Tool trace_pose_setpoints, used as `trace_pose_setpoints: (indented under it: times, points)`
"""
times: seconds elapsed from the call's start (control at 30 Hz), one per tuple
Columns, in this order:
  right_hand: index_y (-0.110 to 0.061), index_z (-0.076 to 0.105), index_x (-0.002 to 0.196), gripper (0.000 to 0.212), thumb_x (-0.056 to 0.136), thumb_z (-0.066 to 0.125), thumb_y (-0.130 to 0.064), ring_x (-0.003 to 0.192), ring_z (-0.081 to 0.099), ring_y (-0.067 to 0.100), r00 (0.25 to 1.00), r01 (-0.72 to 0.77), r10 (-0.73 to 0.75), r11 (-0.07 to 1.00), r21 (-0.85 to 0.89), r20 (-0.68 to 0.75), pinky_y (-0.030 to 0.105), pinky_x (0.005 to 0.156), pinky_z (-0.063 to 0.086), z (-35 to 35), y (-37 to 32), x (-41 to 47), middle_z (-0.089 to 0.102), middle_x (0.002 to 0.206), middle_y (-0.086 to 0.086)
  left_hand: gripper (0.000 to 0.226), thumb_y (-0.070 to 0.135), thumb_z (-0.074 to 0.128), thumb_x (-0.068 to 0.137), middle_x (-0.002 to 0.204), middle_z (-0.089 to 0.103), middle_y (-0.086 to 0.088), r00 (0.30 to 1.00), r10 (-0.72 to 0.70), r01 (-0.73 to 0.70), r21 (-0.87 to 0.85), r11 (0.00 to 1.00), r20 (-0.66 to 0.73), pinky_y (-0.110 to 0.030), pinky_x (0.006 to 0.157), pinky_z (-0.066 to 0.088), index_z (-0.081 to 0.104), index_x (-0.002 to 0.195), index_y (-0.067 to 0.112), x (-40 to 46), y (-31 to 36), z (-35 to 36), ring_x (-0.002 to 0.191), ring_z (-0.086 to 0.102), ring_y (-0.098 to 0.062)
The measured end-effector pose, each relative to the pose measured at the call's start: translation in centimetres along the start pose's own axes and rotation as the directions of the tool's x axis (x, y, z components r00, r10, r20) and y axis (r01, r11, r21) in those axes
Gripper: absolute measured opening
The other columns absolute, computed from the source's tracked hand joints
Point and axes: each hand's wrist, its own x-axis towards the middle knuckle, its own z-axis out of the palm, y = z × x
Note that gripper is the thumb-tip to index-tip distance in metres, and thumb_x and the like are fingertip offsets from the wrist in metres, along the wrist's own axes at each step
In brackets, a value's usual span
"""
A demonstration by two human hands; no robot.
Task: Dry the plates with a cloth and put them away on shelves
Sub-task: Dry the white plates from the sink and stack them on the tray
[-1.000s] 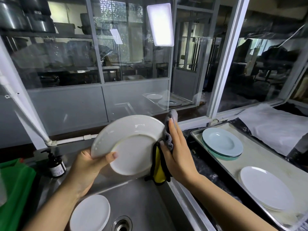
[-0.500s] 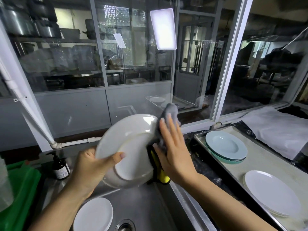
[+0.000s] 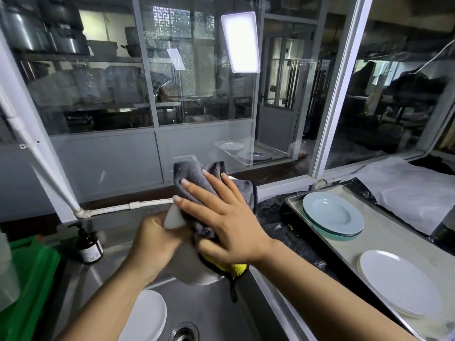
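My left hand (image 3: pixel 156 242) grips the rim of a white plate (image 3: pixel 173 217) held up on edge over the sink. My right hand (image 3: pixel 221 217) lies flat with spread fingers on a grey and yellow cloth (image 3: pixel 194 178) and presses it against the plate's face. The cloth covers most of the plate; only a bit of rim and the lower underside show. Another white plate (image 3: pixel 147 316) lies in the sink (image 3: pixel 211 311).
To the right, a metal tray (image 3: pixel 384 237) carries a stack of pale blue plates (image 3: pixel 332 214) and a stack of white plates (image 3: pixel 398 284). A brown pump bottle (image 3: pixel 88 244) stands left of the sink by a green bin (image 3: pixel 29 286). A glass partition rises behind.
My right hand slid the cloth leftward from the plate's right rim across its face, and the cloth now hides most of the plate. The left hand kept its grip.
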Motion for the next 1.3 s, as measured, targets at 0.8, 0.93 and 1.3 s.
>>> trace_pose_setpoints:
  times: [0.8,0.93,1.3]
  points:
    - [-0.029,0.033,0.15,0.074,0.086,0.066,-0.04,0.145,0.021,-0.001,0.823,-0.534,0.565,0.726,0.434,0.067,0.031,0.118,0.023,1.9,5.2,-6.2,0.025,0.158,-0.018,0.041,0.03,0.08,0.071,0.107,0.072,-0.019,0.803,-0.519,0.571,-0.129,0.811,0.293,-0.056,0.091,0.05,0.072,0.108,0.015,0.0,-1.4,-1.7,0.097,0.069,-0.038]
    - [-0.032,0.025,0.153,0.066,0.094,0.05,-0.045,0.148,0.015,0.004,0.858,-0.511,0.491,0.786,0.348,0.152,0.039,0.12,0.021,2.1,5.7,-5.1,0.016,0.161,-0.016,0.054,0.055,0.069,0.073,0.107,0.073,-0.013,0.823,-0.505,0.544,-0.107,0.832,0.259,-0.052,0.094,0.051,0.067,0.116,0.023,0.7,-1.4,-0.9,0.102,0.069,-0.034]
    - [-0.011,0.026,0.153,0.064,0.097,0.052,-0.028,0.15,0.016,0.026,0.975,-0.207,0.184,0.957,0.202,0.126,0.05,0.116,0.026,5.1,-0.9,-4.8,0.02,0.162,0.004,0.06,0.06,0.035,0.094,0.116,0.071,-0.006,0.863,-0.492,0.486,-0.454,0.747,0.115,-0.025,0.069,0.058,0.064,0.123,0.016,1.0,-4.2,1.5,0.104,0.069,-0.016]
